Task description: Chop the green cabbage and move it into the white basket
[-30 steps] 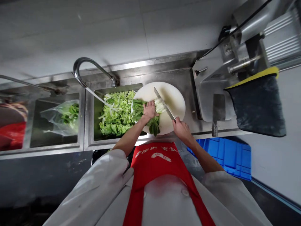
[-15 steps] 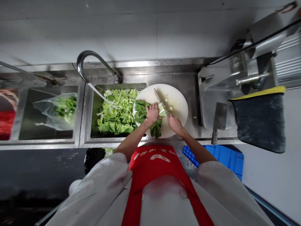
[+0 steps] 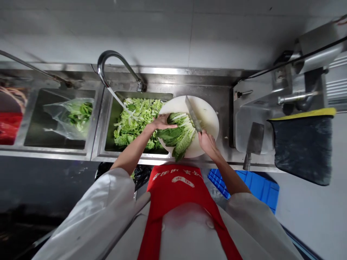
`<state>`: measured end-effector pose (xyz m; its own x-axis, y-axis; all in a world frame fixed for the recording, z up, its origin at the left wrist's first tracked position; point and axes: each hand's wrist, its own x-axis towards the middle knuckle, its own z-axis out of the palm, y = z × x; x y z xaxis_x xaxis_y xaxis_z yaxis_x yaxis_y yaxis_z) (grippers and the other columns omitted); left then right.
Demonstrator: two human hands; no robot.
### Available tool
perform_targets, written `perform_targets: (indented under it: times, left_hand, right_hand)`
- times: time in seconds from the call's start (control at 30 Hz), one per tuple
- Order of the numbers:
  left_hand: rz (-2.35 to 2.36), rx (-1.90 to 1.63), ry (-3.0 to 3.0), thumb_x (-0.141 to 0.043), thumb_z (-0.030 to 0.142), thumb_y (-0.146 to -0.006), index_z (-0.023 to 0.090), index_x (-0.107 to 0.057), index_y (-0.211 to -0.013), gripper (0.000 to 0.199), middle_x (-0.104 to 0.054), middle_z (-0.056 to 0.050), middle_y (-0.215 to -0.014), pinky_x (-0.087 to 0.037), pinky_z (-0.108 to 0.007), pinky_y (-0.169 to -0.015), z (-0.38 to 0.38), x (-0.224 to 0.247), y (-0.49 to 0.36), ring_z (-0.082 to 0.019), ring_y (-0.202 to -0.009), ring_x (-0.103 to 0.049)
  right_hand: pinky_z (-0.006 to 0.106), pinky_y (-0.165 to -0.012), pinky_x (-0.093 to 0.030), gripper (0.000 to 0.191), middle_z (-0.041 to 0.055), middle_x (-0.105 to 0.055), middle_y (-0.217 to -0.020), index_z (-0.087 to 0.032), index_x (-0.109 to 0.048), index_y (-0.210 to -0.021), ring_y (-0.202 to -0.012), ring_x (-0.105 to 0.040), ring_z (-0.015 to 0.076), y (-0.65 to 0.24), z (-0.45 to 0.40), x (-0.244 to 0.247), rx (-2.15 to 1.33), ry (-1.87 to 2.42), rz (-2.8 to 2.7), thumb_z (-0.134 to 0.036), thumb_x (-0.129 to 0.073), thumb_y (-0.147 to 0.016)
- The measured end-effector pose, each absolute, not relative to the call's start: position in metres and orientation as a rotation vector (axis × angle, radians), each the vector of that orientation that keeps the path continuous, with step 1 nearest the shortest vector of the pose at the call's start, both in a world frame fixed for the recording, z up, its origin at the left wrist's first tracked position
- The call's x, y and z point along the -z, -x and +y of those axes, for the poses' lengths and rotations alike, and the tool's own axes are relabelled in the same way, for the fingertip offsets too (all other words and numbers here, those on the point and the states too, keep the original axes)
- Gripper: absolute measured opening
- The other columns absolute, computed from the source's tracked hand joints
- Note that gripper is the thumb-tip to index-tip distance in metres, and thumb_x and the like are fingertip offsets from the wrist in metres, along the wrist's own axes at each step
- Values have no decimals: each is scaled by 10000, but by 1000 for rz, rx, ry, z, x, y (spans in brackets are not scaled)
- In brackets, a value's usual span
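A spread heap of leafy greens [image 3: 180, 133] lies on the round white cutting board [image 3: 208, 108], pale stems toward the upper right. My right hand [image 3: 207, 141] grips the handle of a kitchen knife [image 3: 193, 112]; its blade slants up and left along the stem ends. At the left end of the heap, my left hand [image 3: 162, 122] is open, thumb stretched out over the leaves and fingers apart. Whether its palm presses on the greens cannot be seen. Cut greens [image 3: 137, 122] fill the sink basin just left of the board.
Water runs from a curved faucet [image 3: 108, 54] into the greens' basin. A second basin [image 3: 54, 142] holds a plastic bag of greens [image 3: 81, 115]. To the right lie a cleaver [image 3: 255, 139] and a dark cloth with a yellow edge [image 3: 302, 144]. Below is a blue crate [image 3: 255, 187].
My left hand has moved left from the stems to the heap's left edge, its fingers opening. The greens have spread out wider. The knife stays in my right hand.
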<state>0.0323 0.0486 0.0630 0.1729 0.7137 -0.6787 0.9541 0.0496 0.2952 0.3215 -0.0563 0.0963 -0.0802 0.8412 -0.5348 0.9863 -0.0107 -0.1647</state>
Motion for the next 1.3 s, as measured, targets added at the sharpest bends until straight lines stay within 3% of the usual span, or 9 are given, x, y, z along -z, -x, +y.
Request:
perform_targets:
  times: [0.13,0.33,0.53,0.73,0.87,1.03,1.3]
  left_hand:
    - [1635,225,-1746,-635,930,-661,211,-199,-1695,1332,-288,-185,-1699,-272,-569,-1237,10,-52,-30,-478,-1534,-278]
    - [1765,-14,-1792,-734,901,-570,47,-140,-1675,1518,-235,-268,-1682,-201,-553,-1272,-25,-17,-49,-513,-1548,-207]
    - [1853,-113,-1792,-738,822,-655,-8,-197,-1647,1402,-288,-308,-1635,-202,-583,-1270,-48,3,-69,-514,-1548,-198]
    - [1907,-170,-1792,-725,720,-748,36,-220,-1660,1247,-296,-282,-1649,-236,-587,-1259,-58,1,-77,-481,-1544,-234]
    - [1966,-103,-1758,-745,763,-723,93,-170,-1688,1307,-272,-262,-1672,-203,-657,-1249,-62,-10,-76,-482,-1578,-138]
    - [1958,-68,-1659,-763,837,-655,203,-74,-1715,1414,-194,-244,-1703,-241,-765,-1171,-74,-28,-79,-561,-1573,-1]
    - [1968,-43,-1663,-814,816,-604,255,-82,-1715,1443,-36,-241,-1744,-163,-832,-1142,-123,-39,-144,-579,-1561,110]
  right_hand:
    - [328,-807,-493,396,173,-761,-992,-116,-516,-1274,-940,-751,296,-324,-91,-123,677,-1949,2043,-384,-259,-1137]
    - [317,-811,-513,337,160,-768,-992,-137,-543,-1234,-949,-760,288,-299,-119,-118,749,-1718,2074,-373,-327,-1129]
    - [323,-850,-534,389,215,-750,-1030,-68,-531,-1286,-995,-751,285,-280,-105,-89,728,-1664,2058,-326,-285,-1132]
    - [301,-867,-522,404,228,-743,-1085,-21,-517,-1305,-1023,-738,281,-248,-68,-73,747,-1657,2152,-303,-281,-1136]
    - [288,-846,-514,400,192,-750,-1092,-92,-568,-1260,-1024,-737,278,-261,-50,-92,758,-1606,2175,-375,-317,-1129]
    - [308,-865,-496,378,169,-755,-1063,-140,-585,-1232,-1007,-738,279,-320,-85,-114,647,-1543,2151,-404,-338,-1122]
    - [305,-836,-496,393,163,-762,-1053,-101,-523,-1295,-1001,-742,272,-330,-133,-70,683,-1596,1982,-368,-283,-1136]
